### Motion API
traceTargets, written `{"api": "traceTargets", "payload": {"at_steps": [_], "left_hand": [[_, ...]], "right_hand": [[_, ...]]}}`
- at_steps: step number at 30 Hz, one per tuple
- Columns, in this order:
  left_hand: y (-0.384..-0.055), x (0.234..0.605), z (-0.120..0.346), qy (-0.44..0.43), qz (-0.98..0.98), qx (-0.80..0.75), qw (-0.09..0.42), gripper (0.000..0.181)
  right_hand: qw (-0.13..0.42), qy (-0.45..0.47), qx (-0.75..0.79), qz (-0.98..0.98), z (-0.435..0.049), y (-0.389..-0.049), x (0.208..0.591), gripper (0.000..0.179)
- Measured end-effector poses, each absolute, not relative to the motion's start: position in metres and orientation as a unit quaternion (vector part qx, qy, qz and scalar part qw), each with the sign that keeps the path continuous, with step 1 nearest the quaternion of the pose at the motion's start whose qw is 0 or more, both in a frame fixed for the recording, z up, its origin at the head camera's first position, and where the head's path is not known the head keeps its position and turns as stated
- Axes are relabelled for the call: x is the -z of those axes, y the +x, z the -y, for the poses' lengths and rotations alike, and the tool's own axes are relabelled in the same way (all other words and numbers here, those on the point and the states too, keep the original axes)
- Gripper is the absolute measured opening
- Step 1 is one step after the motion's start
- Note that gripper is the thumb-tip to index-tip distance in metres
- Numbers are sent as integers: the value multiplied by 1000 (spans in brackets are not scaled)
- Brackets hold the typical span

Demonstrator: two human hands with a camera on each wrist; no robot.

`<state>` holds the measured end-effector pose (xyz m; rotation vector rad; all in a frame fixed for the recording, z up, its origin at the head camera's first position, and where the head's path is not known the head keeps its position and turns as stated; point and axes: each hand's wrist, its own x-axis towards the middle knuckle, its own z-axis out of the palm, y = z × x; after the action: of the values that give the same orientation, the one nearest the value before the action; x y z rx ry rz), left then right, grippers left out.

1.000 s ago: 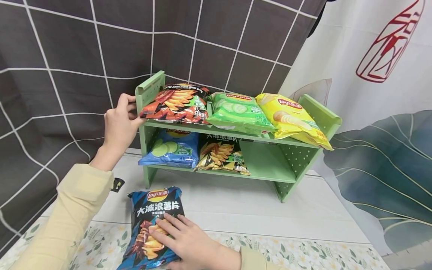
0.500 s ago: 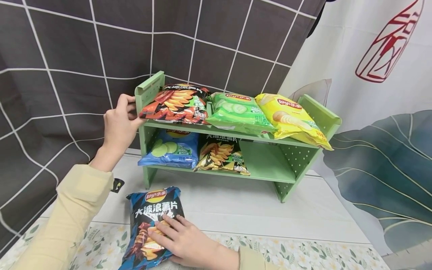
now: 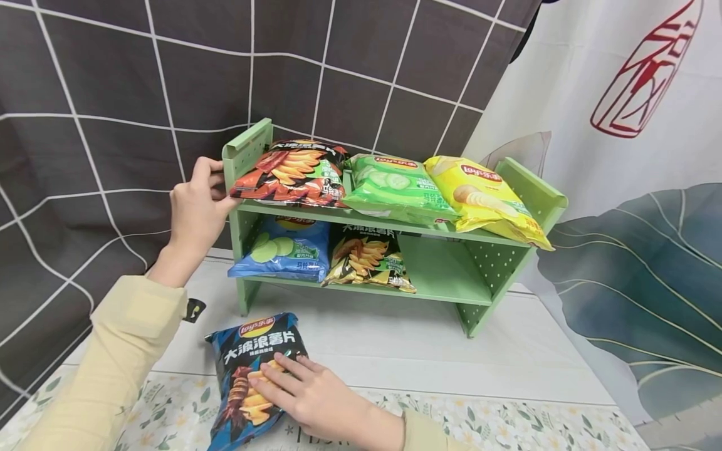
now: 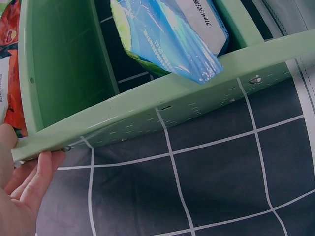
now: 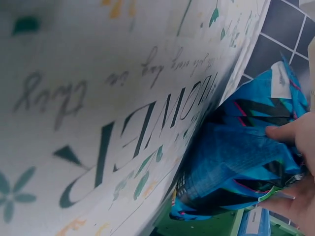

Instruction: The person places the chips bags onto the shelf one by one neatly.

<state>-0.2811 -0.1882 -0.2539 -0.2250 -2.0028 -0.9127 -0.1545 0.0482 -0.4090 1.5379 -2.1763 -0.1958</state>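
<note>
My left hand (image 3: pixel 197 203) grips the left side panel of a green two-tier shelf (image 3: pixel 451 266), thumb on the front edge and fingers behind. In the right wrist view, my right hand (image 5: pixel 295 167) holds a blue-and-black bag of chips (image 5: pixel 226 152), its thumb on the back. From the head view, the fingers of that hand lie across the bag's printed front, and the thumb is hidden. The bag is tilted, its lower edge close to the tablecloth.
Red (image 3: pixel 293 178), green (image 3: pixel 395 191) and yellow (image 3: pixel 485 197) chip bags lie on the top tier. Blue (image 3: pixel 282 250) and black-gold (image 3: pixel 366 257) ones occupy the lower tier's left and middle. A dark grid curtain (image 3: pixel 197 75) hangs behind.
The right thumb has slipped from beside the blue-and-black bag to beneath it. The bag has tilted and shifted slightly, uncovering lettering on the cloth. The left hand keeps its hold on the shelf.
</note>
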Motion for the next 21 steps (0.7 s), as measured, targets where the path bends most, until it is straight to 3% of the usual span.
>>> {"api": "traceTargets", "payload": {"at_steps": [8, 16, 21], "left_hand": [[-281, 253, 188, -90, 809, 371, 448, 41], [-281, 254, 188, -93, 809, 368, 450, 41], [-280, 254, 188, -91, 810, 369, 446, 41]], "right_hand": [[271, 559, 38, 783, -54, -155, 406, 44], [344, 569, 22, 747, -60, -151, 403, 39], [344, 563, 22, 751, -68, -147, 400, 39]]}}
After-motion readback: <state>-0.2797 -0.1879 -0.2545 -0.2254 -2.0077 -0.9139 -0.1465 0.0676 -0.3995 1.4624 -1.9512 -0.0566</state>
